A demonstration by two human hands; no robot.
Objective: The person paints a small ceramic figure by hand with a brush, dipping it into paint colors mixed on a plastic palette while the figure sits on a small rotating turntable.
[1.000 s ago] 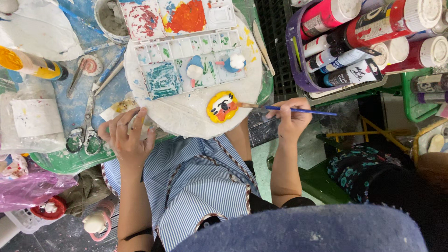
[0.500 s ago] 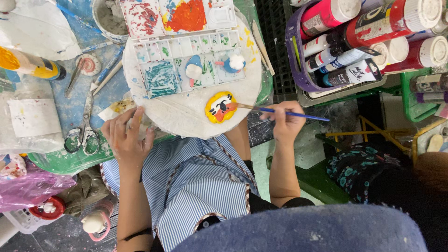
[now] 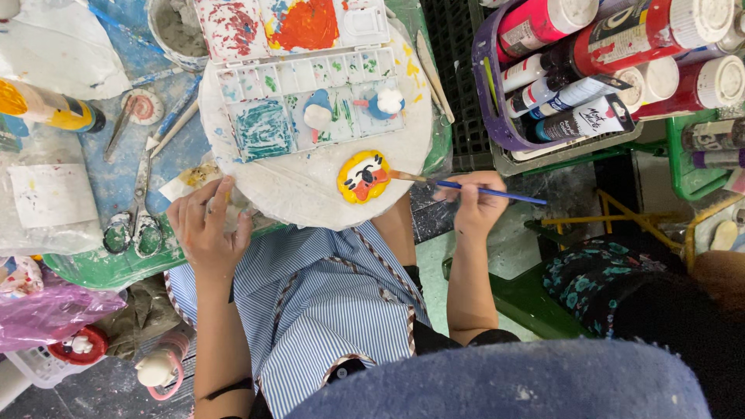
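A small round yellow figure (image 3: 363,176) with a white, black and red painted face lies on a round white board (image 3: 310,198). My right hand (image 3: 475,203) grips a blue-handled paintbrush (image 3: 466,187) whose tip touches the figure's right side. My left hand (image 3: 206,225) rests with fingers spread on the board's left edge, over a crumpled paint-stained paper (image 3: 194,180). Behind the figure sits a white paint palette (image 3: 299,101) with several wells, and two small blue-and-white figures (image 3: 318,112) stand on it.
Scissors (image 3: 136,209) and modelling tools lie on the blue-stained table at left. A purple basket (image 3: 497,109) of paint bottles stands at right. A grey tub (image 3: 174,31) is at the back. Another person's dark floral sleeve (image 3: 597,279) is at right.
The brush has slid slightly left, so its tip sits against the yellow figure. My left hand has barely shifted on the board's edge.
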